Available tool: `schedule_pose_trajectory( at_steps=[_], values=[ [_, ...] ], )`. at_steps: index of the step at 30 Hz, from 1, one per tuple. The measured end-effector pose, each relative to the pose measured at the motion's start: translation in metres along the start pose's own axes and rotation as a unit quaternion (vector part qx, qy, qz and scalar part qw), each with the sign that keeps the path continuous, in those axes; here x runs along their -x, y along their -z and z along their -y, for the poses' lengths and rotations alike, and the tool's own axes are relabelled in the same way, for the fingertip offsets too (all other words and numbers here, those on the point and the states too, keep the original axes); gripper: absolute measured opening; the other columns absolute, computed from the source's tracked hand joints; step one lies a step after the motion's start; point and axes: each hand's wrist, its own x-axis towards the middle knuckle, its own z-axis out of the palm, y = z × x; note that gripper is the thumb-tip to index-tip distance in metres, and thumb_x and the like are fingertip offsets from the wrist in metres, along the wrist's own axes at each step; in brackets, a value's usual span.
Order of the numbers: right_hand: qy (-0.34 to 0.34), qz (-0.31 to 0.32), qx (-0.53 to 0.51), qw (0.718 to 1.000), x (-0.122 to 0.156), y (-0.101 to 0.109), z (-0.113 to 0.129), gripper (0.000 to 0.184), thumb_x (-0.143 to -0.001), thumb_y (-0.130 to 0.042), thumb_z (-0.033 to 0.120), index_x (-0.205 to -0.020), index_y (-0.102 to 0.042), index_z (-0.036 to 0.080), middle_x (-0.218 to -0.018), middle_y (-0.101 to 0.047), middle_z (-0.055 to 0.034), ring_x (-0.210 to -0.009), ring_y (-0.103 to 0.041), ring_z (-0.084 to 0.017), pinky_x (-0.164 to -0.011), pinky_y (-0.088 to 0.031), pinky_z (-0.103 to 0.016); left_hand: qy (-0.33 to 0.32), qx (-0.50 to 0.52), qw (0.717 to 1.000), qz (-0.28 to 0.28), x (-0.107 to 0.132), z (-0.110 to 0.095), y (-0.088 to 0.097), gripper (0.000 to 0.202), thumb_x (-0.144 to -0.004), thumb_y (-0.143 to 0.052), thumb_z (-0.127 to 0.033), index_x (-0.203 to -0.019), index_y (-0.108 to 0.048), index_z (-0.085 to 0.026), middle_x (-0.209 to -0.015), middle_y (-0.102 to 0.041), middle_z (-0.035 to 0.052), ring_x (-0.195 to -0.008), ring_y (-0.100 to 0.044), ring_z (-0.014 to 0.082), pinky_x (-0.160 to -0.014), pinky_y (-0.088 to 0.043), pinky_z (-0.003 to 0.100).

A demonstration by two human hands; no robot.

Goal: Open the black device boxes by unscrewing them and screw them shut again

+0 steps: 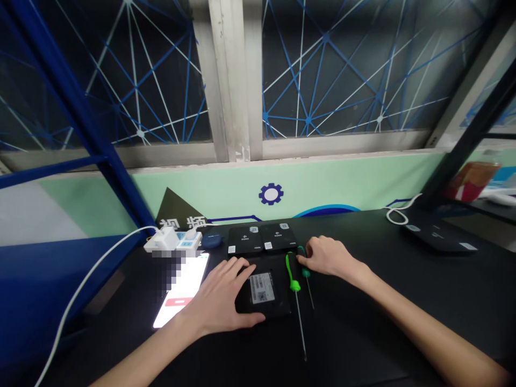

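Note:
A flat black device point(268, 301) with a white label lies on the black table point(363, 333). My left hand point(223, 298) rests on its left edge, fingers spread and flat. Two screwdrivers lie just right of the device: one with a bright green handle point(292, 271) and a long shaft, and a smaller dark green one point(304, 266). My right hand point(326, 255) is curled over the top of the smaller screwdriver's handle, fingertips touching it.
Two black boxes point(262, 238) stand behind the device. A lit phone point(183, 293) lies to the left, beside a white power strip point(173, 241) with a cable and a small blue case point(212, 239). Another black device point(437, 236) sits at far right.

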Motion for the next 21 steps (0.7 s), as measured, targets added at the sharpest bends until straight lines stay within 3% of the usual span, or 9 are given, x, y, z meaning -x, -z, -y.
schedule_pose_trajectory(
  at_steps=[6, 11, 15, 21],
  values=[
    [-0.024, -0.009, -0.041, 0.999, -0.001, 0.005, 0.001, 0.032, -0.072, -0.063, 0.05, -0.062, -0.064, 0.02, -0.069, -0.066, -0.0084, -0.064, -0.064, -0.026, -0.054, -0.039, -0.032, -0.003, 0.032, 0.999, 0.037, 0.0, -0.002, 0.003, 0.099, -0.072, -0.059, -0.08, -0.151, -0.035, -0.025, -0.147, -0.043, 0.0115, -0.134, -0.039, 0.0391, -0.11, -0.031, 0.057],
    [0.031, -0.072, -0.171, 0.982, 0.0, 0.018, -0.002, 0.026, -0.075, -0.059, 0.041, -0.06, -0.052, 0.021, -0.057, -0.063, -0.0023, -0.054, -0.057, -0.018, -0.051, -0.038, -0.029, 0.001, 0.06, 0.998, 0.029, 0.0, -0.004, 0.003, 0.093, -0.074, -0.061, -0.076, -0.149, -0.036, -0.027, -0.147, -0.043, 0.0107, -0.133, -0.041, 0.0365, -0.108, -0.037, 0.053],
    [0.068, -0.09, -0.376, 0.92, 0.001, 0.023, -0.002, 0.018, -0.079, -0.058, 0.038, -0.083, -0.052, 0.021, -0.057, -0.066, 0.0006, -0.049, -0.055, -0.015, -0.049, -0.039, -0.026, 0.001, 0.071, 0.997, 0.029, -0.001, -0.005, 0.002, 0.089, -0.077, -0.062, -0.073, -0.149, -0.035, -0.028, -0.149, -0.042, 0.0092, -0.134, -0.041, 0.0342, -0.107, -0.04, 0.05],
    [0.091, -0.163, -0.597, 0.78, 0.003, 0.025, 0.006, 0.047, -0.078, -0.068, 0.046, -0.112, -0.051, 0.017, -0.072, -0.07, -0.0042, -0.051, -0.056, -0.014, -0.046, -0.042, -0.026, 0.008, 0.079, 0.995, 0.053, -0.001, -0.007, 0.005, 0.088, -0.079, -0.062, -0.07, -0.15, -0.033, -0.028, -0.152, -0.038, 0.0093, -0.136, -0.038, 0.0345, -0.107, -0.04, 0.051]
  ],
)
